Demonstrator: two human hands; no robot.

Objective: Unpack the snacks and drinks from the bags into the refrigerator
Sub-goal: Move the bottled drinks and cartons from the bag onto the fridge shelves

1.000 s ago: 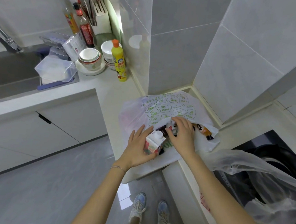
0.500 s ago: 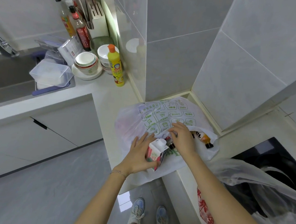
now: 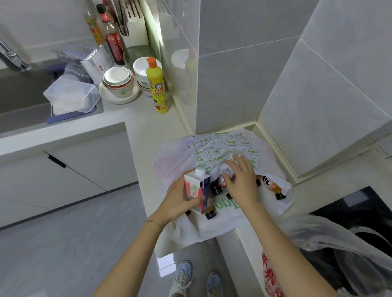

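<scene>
With the left hand gripping the carton and the right hand open in the bag, loose bottles may roll off the tabletop.

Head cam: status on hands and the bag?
Left hand gripping carton, upright at bag mouth. Right hand open, reaching into white bag. Dark-capped bottles lie inside. Nothing blocking.

At the tabletop's inner corner lies a white plastic bag with green print. The left hand grips an upright drink carton at its mouth; the right hand reaches in, fingers spread, beside an amber bottle.
</scene>
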